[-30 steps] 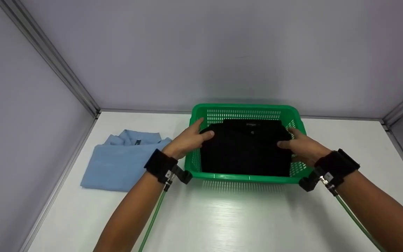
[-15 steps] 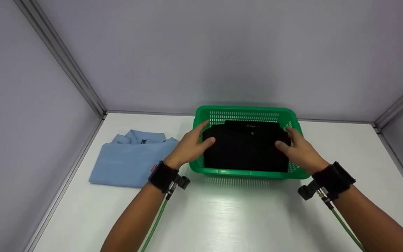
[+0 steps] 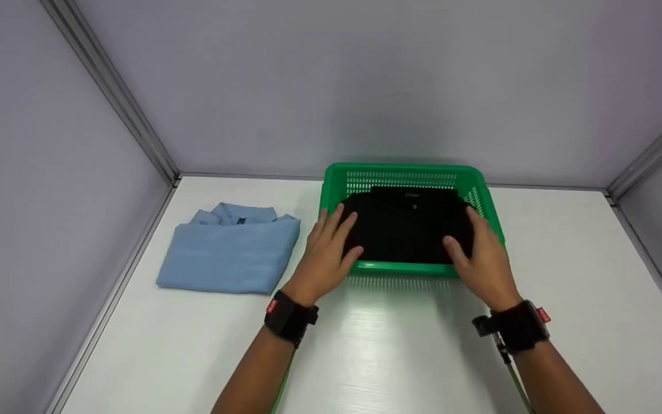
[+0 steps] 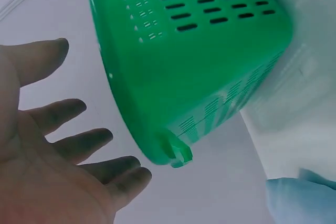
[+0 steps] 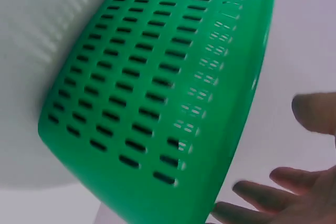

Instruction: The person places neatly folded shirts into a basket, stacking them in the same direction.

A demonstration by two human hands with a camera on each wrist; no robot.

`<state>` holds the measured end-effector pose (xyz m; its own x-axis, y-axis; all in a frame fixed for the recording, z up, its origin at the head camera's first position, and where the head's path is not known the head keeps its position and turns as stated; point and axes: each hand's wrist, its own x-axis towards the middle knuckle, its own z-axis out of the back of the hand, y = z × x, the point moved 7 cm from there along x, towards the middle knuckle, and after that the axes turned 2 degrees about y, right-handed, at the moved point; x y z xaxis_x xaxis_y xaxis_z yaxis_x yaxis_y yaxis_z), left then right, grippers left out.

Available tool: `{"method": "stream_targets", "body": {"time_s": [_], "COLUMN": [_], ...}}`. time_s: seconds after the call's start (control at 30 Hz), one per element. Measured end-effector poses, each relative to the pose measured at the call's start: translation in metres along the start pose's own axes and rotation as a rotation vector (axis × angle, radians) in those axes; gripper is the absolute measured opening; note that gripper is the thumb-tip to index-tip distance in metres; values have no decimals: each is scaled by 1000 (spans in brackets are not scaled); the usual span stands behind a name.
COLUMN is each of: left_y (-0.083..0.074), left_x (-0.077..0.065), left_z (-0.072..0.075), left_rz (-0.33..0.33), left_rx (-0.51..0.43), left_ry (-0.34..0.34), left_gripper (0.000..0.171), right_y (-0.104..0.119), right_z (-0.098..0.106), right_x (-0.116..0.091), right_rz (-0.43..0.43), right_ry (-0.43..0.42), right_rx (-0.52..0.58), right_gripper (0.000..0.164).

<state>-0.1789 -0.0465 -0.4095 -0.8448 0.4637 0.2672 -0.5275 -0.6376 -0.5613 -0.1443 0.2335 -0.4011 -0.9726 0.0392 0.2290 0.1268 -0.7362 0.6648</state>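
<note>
A folded black shirt (image 3: 405, 230), its label and a button near the top, lies inside the green plastic basket (image 3: 403, 268) in the head view. My left hand (image 3: 325, 259) is over the basket's left front corner, fingers extended and spread. On the other side, my right hand (image 3: 483, 267) is over the right front part of the rim, thumb apart from the fingers. Both wrist views show relaxed fingers (image 4: 84, 145) with nothing between them, close above the basket's rim. In the right wrist view the fingertips (image 5: 252, 192) are right by the rim.
A folded light blue shirt (image 3: 227, 253) with its collar at the back lies on the white table (image 3: 377, 356) left of the basket. Grey panel walls (image 3: 400, 92) stand behind and at both sides. Green cables run from the wrist straps (image 3: 519, 329).
Both hands have let go of the black shirt's sides and drawn back toward the front of the basket. The shirt sits lower in the basket.
</note>
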Motion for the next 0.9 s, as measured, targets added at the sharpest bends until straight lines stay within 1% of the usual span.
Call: {"method": "stream_targets", "body": {"time_s": [0.13,0.3,0.4,0.5,0.6,0.73,0.9], "left_y": [-2,-6,-11,-16,-17,-19,-21], "left_x": [-13,-31,-41,-49,-59,-71,-83], "left_z": [-10,-16,-20,-24,-28,-34,-40], "left_rz": [10,26,20,19,30,35,50], "left_rx": [35,77,107,130,156,205,256], "left_ry": [-24,-46,-46,-41,-42,-53,-64], "left_gripper": [63,62,62,62,62,63,65], "right_y": [0,6,8,9,8,7,8], "right_z": [-9,-17,-19,-20,-25,-33,-37], "right_x": [-21,-43,-55,-65,-75,-87,-101], "right_rz": [8,62,87,95,84,70,78], "right_ry": [-43,-119,-164,-190,-176,-131,-95], "right_rx": [-9,-88,-118,-128,-140,-162,-191], "right_gripper": [73,72,71,71,72,74,77]}}
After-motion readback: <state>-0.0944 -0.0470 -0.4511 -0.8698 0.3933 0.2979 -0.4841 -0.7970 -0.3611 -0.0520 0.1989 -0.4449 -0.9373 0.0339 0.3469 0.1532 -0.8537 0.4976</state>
